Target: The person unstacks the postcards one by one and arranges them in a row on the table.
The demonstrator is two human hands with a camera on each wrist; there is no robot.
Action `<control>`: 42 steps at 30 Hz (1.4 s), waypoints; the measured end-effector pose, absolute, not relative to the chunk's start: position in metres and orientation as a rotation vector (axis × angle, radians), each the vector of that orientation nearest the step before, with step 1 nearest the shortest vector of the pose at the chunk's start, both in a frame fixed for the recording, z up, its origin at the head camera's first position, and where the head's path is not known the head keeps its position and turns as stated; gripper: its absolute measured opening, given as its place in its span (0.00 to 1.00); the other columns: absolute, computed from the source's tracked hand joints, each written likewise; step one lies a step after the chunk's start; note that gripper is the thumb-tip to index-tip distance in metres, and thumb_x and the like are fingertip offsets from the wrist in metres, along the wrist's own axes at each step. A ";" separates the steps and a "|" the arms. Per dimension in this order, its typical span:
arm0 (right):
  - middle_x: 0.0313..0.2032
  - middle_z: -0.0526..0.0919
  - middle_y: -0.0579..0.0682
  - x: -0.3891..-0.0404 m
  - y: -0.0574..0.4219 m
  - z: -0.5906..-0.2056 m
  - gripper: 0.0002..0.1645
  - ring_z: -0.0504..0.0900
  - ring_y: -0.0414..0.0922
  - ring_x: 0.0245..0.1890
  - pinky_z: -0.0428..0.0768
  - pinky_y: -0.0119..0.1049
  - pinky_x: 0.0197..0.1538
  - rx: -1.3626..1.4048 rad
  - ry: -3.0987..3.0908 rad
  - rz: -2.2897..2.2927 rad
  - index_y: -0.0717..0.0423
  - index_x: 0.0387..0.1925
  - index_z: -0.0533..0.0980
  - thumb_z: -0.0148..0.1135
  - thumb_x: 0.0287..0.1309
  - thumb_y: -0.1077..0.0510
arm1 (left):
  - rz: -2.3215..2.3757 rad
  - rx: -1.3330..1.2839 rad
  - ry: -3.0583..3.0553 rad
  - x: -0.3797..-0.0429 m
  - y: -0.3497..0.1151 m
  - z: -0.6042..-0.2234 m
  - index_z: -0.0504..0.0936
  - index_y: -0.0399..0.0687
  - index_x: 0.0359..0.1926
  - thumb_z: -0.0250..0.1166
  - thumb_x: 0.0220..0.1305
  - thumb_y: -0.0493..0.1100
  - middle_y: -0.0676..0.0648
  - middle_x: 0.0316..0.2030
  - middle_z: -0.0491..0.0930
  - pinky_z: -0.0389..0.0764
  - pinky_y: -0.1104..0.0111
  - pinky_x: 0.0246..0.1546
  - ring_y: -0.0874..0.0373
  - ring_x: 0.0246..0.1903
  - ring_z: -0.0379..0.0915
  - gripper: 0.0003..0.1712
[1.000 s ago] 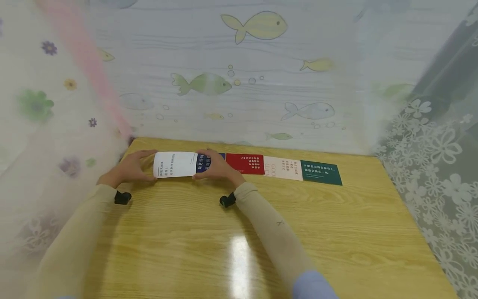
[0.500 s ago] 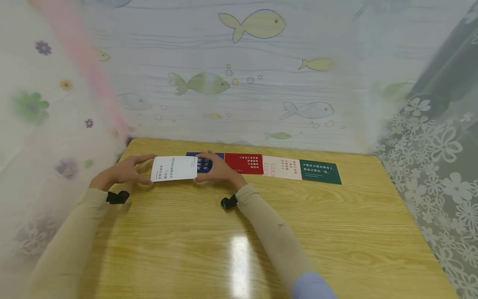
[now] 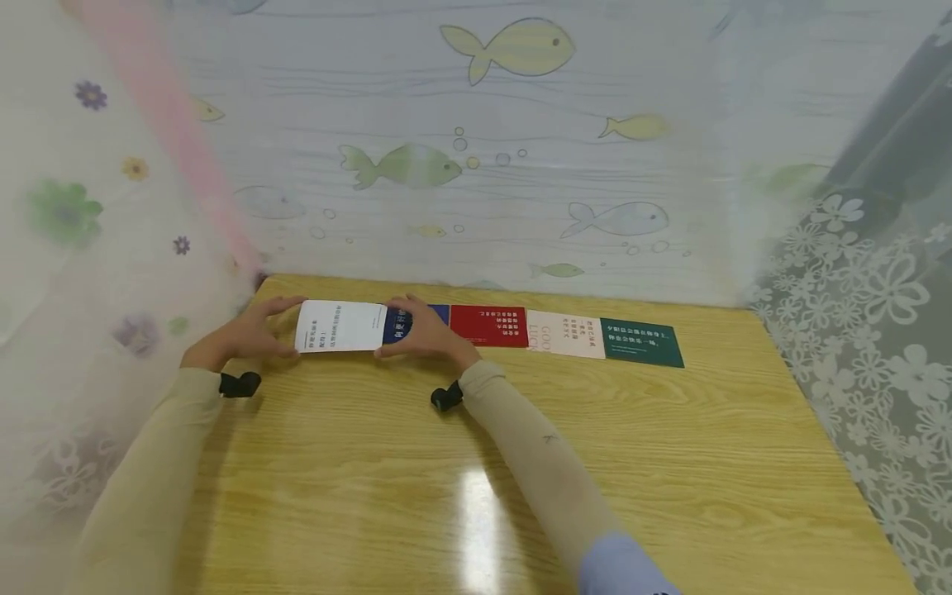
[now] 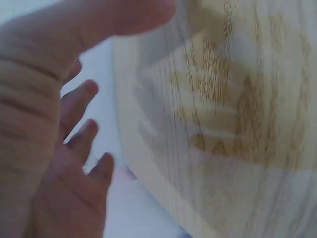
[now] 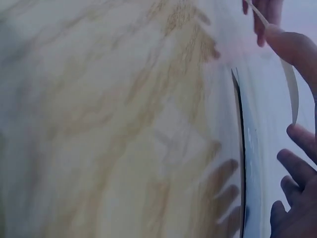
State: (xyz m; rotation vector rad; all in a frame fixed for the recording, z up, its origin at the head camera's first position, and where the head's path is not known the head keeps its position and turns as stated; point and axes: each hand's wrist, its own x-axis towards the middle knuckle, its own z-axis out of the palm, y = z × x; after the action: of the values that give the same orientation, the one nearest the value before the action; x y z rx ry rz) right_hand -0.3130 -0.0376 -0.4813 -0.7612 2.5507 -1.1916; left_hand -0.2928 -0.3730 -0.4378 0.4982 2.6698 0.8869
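Note:
In the head view, both hands hold a white card with dark printed characters at the left end of a row of cards. My left hand holds its left edge between thumb and fingers. My right hand grips the right edge, reaching across a navy card and partly covering it. Seen edge-on in the right wrist view, the white card bows slightly and is raised off the table. The left wrist view shows the left thumb and spread fingers; the card is out of sight there.
Right of the navy card lie a red card, a pale pink card and a dark green card. The wooden table meets a fish-patterned curtain at its far edge. Lacy fabric hangs on the right.
The white card came toward me, uncovering more of the navy card, then went back to the far side with both hands. It sits slightly farther left than a second ago.

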 end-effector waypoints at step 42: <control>0.79 0.56 0.52 -0.337 -0.072 -0.483 0.60 0.43 0.54 0.81 0.51 0.51 0.81 -0.771 2.747 -0.767 0.44 0.78 0.61 0.76 0.48 0.33 | 0.649 0.358 2.683 -0.325 -0.381 -0.439 0.53 0.35 0.78 0.80 0.47 0.37 0.21 0.74 0.49 0.52 0.30 0.69 0.21 0.72 0.41 0.62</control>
State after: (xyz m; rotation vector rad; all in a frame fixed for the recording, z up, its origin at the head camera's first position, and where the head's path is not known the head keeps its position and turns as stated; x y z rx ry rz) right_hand -0.3375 -0.0723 -0.4834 -0.7712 2.7475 -0.7669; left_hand -0.3250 -0.3805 -0.4394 0.3580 2.6831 0.6493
